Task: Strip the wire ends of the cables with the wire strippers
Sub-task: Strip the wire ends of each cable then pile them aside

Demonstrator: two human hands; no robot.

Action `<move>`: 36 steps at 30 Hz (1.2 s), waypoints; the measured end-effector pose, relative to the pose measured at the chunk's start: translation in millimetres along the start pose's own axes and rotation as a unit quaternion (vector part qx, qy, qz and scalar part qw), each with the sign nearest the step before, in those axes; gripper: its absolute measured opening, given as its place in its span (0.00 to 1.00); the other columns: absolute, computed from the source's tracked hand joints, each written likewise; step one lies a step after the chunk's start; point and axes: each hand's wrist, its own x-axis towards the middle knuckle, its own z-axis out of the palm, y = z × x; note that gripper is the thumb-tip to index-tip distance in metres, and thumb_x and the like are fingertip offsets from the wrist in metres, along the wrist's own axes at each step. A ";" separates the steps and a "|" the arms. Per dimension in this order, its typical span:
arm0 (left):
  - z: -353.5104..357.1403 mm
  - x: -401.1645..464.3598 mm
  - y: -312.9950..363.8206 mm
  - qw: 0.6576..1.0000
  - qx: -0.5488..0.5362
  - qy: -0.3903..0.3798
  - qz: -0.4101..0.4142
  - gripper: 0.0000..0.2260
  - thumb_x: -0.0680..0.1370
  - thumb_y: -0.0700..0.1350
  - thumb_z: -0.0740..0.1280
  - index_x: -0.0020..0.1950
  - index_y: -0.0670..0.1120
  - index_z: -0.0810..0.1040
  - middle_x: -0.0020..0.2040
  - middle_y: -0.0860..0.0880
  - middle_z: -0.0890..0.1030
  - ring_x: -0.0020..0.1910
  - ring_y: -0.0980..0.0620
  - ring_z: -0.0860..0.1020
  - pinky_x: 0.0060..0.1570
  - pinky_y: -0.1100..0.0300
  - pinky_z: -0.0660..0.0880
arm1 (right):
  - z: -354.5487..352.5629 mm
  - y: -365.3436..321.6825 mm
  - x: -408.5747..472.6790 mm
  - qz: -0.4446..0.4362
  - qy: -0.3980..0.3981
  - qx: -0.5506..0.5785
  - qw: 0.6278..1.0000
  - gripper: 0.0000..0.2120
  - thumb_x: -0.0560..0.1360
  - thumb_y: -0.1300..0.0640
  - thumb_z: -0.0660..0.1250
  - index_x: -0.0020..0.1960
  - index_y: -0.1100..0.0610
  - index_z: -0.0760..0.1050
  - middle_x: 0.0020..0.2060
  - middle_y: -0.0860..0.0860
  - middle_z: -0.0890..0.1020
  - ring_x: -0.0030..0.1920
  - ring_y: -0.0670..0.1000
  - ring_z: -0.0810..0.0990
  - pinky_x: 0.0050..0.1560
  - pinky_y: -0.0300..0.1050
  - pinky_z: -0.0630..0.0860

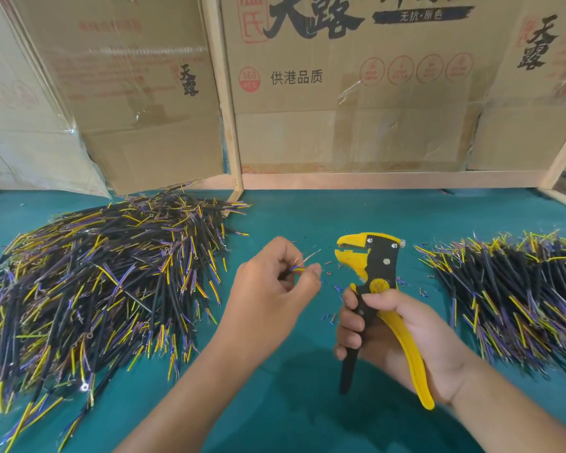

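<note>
Fingers point(311, 268) of the left hand point(272, 282) pinch a cable point(296, 269); right hand point(396, 335) grips wire strippers point(373, 276) before "供港品质" cardboard point(340, 93).

A table with a teal cover point(291, 217) carries everything. On it lie a big heap of cables point(105, 282) at left, a second heap point(517, 295) at right, and small insulation scraps point(332, 318) between them.

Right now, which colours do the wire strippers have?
Yellow and black wire strippers, seen best in the head view, held by the right hand.

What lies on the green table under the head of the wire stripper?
Small blue and red insulation scraps lie on the green table below the wire stripper. The right hand hides anything lower.
</note>
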 end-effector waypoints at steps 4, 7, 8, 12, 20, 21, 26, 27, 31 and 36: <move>-1.9 1.2 -2.2 1.000 0.011 0.005 -0.006 0.06 0.70 0.47 0.65 0.42 0.55 0.68 0.24 0.54 0.63 0.24 0.53 0.57 0.24 0.63 0.57 | -0.9 0.9 -1.3 0.013 -0.031 -0.003 0.999 0.09 0.71 0.56 0.70 0.46 0.61 0.76 0.36 0.56 0.70 0.35 0.56 0.72 0.44 0.56 0.76; -2.1 0.5 -3.1 0.998 0.053 0.002 0.020 0.04 0.71 0.46 0.64 0.43 0.54 0.71 0.25 0.47 0.65 0.25 0.53 0.58 0.25 0.62 0.57 | -0.9 0.5 -3.1 0.032 -0.076 -0.004 0.997 0.08 0.74 0.55 0.69 0.46 0.61 0.76 0.36 0.55 0.71 0.36 0.56 0.73 0.46 0.56 0.75; -2.0 0.1 -3.9 0.998 0.058 0.002 0.022 0.03 0.72 0.45 0.64 0.43 0.53 0.72 0.26 0.45 0.66 0.25 0.54 0.58 0.25 0.62 0.58 | -0.8 0.5 -3.8 0.038 -0.091 -0.005 0.995 0.08 0.75 0.55 0.68 0.47 0.61 0.76 0.36 0.55 0.71 0.36 0.56 0.73 0.47 0.56 0.75; -1.4 -0.8 -6.4 0.995 0.093 -0.001 0.047 0.04 0.74 0.44 0.66 0.41 0.52 0.75 0.23 0.52 0.63 0.23 0.54 0.58 0.25 0.66 0.56 | -0.6 0.5 -5.7 0.042 -0.121 -0.021 0.992 0.08 0.76 0.56 0.67 0.48 0.61 0.74 0.37 0.56 0.71 0.36 0.56 0.73 0.48 0.57 0.74; -0.1 0.4 -6.4 0.988 0.146 -0.023 0.050 0.07 0.78 0.40 0.68 0.42 0.50 0.75 0.23 0.54 0.67 0.24 0.53 0.62 0.26 0.67 0.58 | -0.6 -1.2 -7.1 0.023 -0.119 -0.029 0.992 0.09 0.75 0.55 0.69 0.47 0.61 0.74 0.36 0.56 0.70 0.36 0.56 0.72 0.47 0.57 0.74; 0.1 0.4 -6.1 0.987 0.148 -0.025 0.051 0.07 0.78 0.41 0.68 0.42 0.50 0.75 0.23 0.55 0.67 0.24 0.53 0.62 0.26 0.67 0.58 | -0.6 -1.5 -7.2 0.023 -0.118 -0.029 0.992 0.10 0.75 0.55 0.69 0.47 0.61 0.74 0.36 0.56 0.70 0.36 0.56 0.72 0.47 0.57 0.74; 0.3 0.0 -6.1 0.984 0.165 -0.030 0.058 0.09 0.78 0.41 0.68 0.41 0.52 0.72 0.24 0.54 0.67 0.25 0.51 0.62 0.27 0.64 0.59 | 0.4 -2.1 -7.7 0.021 -0.115 -0.036 0.992 0.09 0.75 0.55 0.69 0.47 0.61 0.74 0.36 0.56 0.70 0.35 0.56 0.73 0.47 0.57 0.74; 0.3 0.0 -6.1 0.983 0.169 -0.030 0.060 0.09 0.78 0.41 0.68 0.41 0.52 0.72 0.24 0.55 0.68 0.25 0.51 0.62 0.27 0.63 0.59 | 0.5 -2.1 -8.0 0.021 -0.115 -0.038 0.992 0.09 0.74 0.55 0.70 0.47 0.61 0.74 0.36 0.56 0.70 0.35 0.56 0.73 0.47 0.57 0.74; 0.2 0.5 -6.6 0.982 0.177 -0.029 0.064 0.07 0.78 0.41 0.68 0.41 0.49 0.74 0.25 0.55 0.68 0.25 0.51 0.62 0.27 0.63 0.59 | 0.6 -1.9 -9.0 0.027 -0.115 -0.046 0.992 0.11 0.73 0.55 0.72 0.47 0.62 0.74 0.36 0.57 0.71 0.35 0.57 0.72 0.46 0.58 0.74; -0.2 1.7 -8.9 0.981 0.184 -0.024 0.063 0.06 0.77 0.41 0.68 0.41 0.49 0.74 0.25 0.54 0.68 0.26 0.50 0.61 0.29 0.60 0.60 | -0.1 -3.6 -9.1 0.035 -0.115 -0.052 0.991 0.11 0.73 0.56 0.72 0.47 0.63 0.75 0.36 0.58 0.71 0.35 0.57 0.73 0.46 0.58 0.74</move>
